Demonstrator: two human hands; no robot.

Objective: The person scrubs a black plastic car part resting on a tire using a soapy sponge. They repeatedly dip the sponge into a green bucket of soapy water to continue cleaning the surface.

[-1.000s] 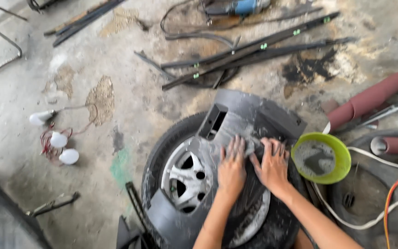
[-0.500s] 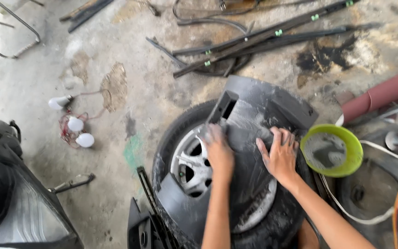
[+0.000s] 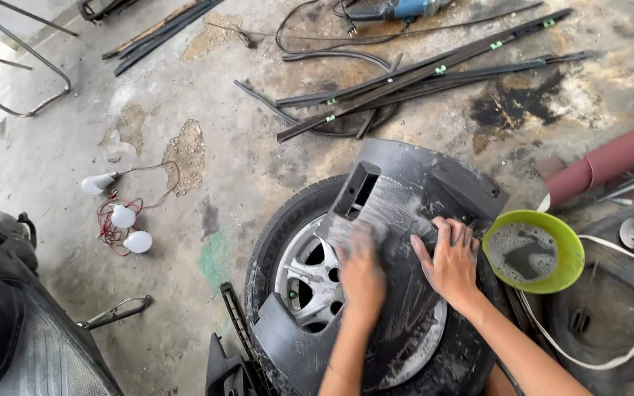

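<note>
Two bare forearms come up from the lower edge of the head view, with no sleeve, cuff or glove anywhere on them, and no watch, bracelet or ring shows on either wrist or on the fingers (image 3: 455, 233). The right hand (image 3: 450, 262) is sharp enough to show slender fingers with short nails and a thin wet film over the knuckles. The left hand (image 3: 361, 265) is smeared by blur, so its fingers cannot be told apart, though it seems to be just as bare as the other.
</note>
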